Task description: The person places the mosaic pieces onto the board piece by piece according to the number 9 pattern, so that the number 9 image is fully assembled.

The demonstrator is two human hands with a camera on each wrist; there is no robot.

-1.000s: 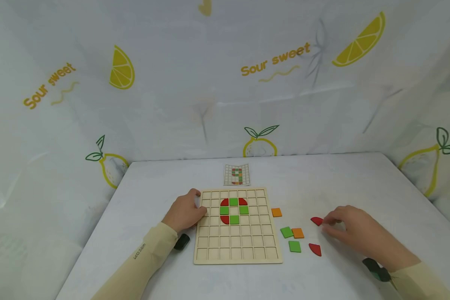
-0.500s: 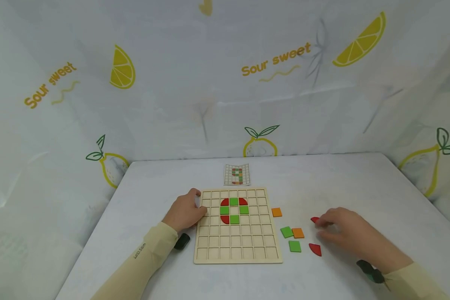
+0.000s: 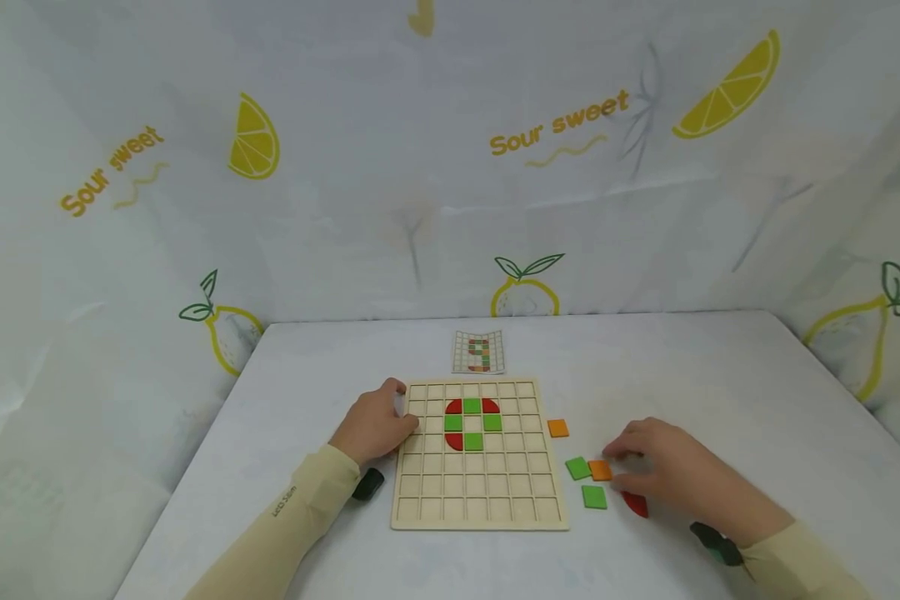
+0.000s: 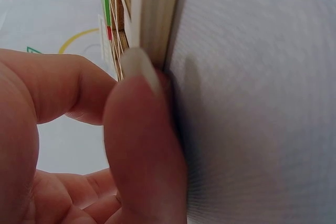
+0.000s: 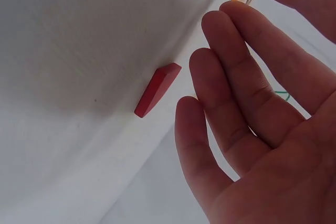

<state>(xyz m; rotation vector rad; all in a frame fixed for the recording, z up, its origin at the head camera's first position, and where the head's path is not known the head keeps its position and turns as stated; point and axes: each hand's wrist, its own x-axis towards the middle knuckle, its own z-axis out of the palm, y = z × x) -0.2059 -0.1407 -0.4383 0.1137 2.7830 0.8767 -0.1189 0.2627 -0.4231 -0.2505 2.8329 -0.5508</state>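
My left hand grips the left edge of a wooden grid board; in the left wrist view a thumb or finger presses the board's side. Red quarter-circle and green square tiles sit in its upper cells. My right hand hangs low over the table at right, fingers loosely bent, thumb apart, and holds nothing visible. Its fingertips are right at the edge of an orange square tile. A red quarter-circle tile lies under the fingers, hidden in the head view; another red tile shows below the thumb.
Two green square tiles lie left of my right hand. Another orange tile lies close by the board's right edge. Behind the board is a small pattern card with a coloured figure. A lemon-print cloth hangs behind the white table.
My right hand has moved left from the far red tile to the orange tile and covers the far red tile. The left hand keeps its grip. The head view has shifted slightly.
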